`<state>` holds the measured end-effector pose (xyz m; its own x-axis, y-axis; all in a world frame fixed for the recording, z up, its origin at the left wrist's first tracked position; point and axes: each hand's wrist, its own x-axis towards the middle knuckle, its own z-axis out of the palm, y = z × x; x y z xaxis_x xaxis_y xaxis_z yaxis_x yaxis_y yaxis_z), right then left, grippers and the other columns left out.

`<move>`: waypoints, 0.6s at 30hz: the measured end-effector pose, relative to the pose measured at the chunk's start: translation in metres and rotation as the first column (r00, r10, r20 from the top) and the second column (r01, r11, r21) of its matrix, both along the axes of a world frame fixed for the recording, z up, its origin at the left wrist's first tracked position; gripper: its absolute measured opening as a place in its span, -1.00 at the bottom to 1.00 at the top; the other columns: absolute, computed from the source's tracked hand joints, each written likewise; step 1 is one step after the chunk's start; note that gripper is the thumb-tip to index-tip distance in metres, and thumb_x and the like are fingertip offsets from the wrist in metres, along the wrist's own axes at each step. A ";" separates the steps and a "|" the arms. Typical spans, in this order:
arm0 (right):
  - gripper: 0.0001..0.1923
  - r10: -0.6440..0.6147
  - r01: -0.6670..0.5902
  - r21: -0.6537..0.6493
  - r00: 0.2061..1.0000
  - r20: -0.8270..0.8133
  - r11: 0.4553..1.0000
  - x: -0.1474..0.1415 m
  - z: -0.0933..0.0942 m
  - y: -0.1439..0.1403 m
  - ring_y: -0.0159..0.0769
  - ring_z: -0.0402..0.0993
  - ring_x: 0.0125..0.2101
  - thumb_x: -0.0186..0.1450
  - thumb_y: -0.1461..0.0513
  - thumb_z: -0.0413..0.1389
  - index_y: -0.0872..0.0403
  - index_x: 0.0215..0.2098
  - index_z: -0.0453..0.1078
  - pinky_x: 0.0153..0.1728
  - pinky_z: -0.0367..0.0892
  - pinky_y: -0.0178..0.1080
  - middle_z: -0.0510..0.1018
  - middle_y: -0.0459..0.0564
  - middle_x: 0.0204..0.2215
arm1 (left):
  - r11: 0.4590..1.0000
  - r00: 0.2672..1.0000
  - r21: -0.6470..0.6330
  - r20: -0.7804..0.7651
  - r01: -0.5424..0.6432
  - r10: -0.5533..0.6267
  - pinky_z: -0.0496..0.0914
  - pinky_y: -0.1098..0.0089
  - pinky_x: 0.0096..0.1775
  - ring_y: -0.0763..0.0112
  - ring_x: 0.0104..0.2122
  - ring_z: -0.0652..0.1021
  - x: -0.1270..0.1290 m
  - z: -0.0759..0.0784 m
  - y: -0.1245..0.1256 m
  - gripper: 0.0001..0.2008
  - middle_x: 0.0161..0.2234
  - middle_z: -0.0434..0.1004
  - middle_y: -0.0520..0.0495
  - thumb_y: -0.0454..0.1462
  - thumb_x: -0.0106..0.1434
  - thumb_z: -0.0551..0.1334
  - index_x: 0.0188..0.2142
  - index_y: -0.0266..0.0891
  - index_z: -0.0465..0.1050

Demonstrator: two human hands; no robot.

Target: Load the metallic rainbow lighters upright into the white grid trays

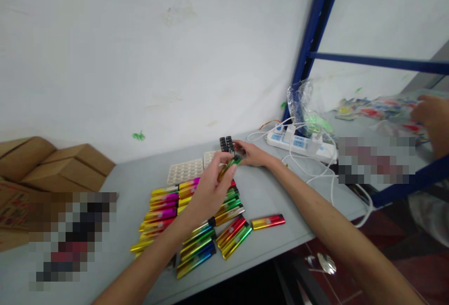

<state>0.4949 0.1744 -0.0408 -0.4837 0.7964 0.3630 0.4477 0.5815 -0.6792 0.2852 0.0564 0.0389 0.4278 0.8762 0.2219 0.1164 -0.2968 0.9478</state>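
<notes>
My left hand (209, 184) is closed on a shiny green and gold lighter (224, 172), held tilted above the table. Just beyond it, my right hand (255, 154) curls its fingers against the right side of a tight cluster of black-topped lighters (226, 143); its fingertips are partly hidden. Below my left forearm lie rows of metallic lighters (161, 214) in gold with magenta, red, green and blue. A red and gold lighter (268, 221) lies apart to the right. Behind the rows is a pale tray with small holes (185, 170), with part of a second pale tray (208, 156) beside it.
Brown cardboard boxes (72, 167) stand at the left. A white power strip (301, 145) with plugs and looping cables lies at the back right, near a clear plastic bag (301, 99) and a blue metal frame (314, 29). Another person's hand (435, 120) is at far right.
</notes>
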 end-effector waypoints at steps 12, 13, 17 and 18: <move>-0.12 -0.053 0.055 -0.047 0.997 0.054 0.997 -0.001 0.003 -0.006 -0.04 0.47 -0.04 0.11 0.04 0.36 0.10 0.30 0.17 -0.07 0.43 -0.03 0.49 0.17 0.07 | 0.869 0.926 -0.481 0.367 0.112 0.085 0.15 0.46 -0.53 0.51 -0.62 0.16 -0.046 -0.001 0.023 -0.49 -0.65 0.09 0.08 0.04 0.34 0.02 -0.60 -0.23 0.21; -0.12 -0.052 0.055 -0.050 0.997 0.055 0.997 -0.001 0.004 -0.006 -0.03 0.47 -0.03 0.12 0.05 0.36 0.10 0.30 0.16 -0.07 0.43 -0.03 0.49 0.17 0.09 | 0.857 0.921 -0.499 0.382 0.132 0.080 0.14 0.46 -0.53 0.51 -0.63 0.15 -0.047 -0.001 0.023 -0.50 -0.66 0.07 0.08 0.03 0.34 0.01 -0.61 -0.22 0.19; -0.12 -0.064 0.067 -0.055 0.996 0.056 0.996 -0.001 0.005 -0.008 -0.04 0.48 -0.03 0.12 0.06 0.36 0.09 0.31 0.16 -0.06 0.43 -0.03 0.48 0.18 0.10 | 0.840 0.911 -0.523 0.402 0.149 0.089 0.08 0.47 -0.57 0.52 -0.66 0.10 -0.049 -0.004 0.024 -0.55 -0.67 0.01 0.11 -0.02 0.32 -0.01 -0.62 -0.21 0.15; -0.12 -0.067 0.071 -0.058 0.996 0.060 0.996 -0.001 0.005 -0.009 -0.03 0.49 -0.03 0.12 0.05 0.36 0.09 0.31 0.16 -0.06 0.43 -0.03 0.48 0.19 0.10 | 0.844 0.911 -0.519 0.399 0.134 0.101 0.06 0.47 -0.58 0.52 -0.66 0.08 -0.049 -0.005 0.024 -0.56 -0.67 0.00 0.11 -0.04 0.31 0.00 -0.62 -0.20 0.14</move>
<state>0.4943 0.1656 -0.0357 -0.4457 0.8481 0.2866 0.5250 0.5069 -0.6837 0.2367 0.0805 0.0339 0.4209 0.8996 -0.1160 -0.3027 0.2599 0.9170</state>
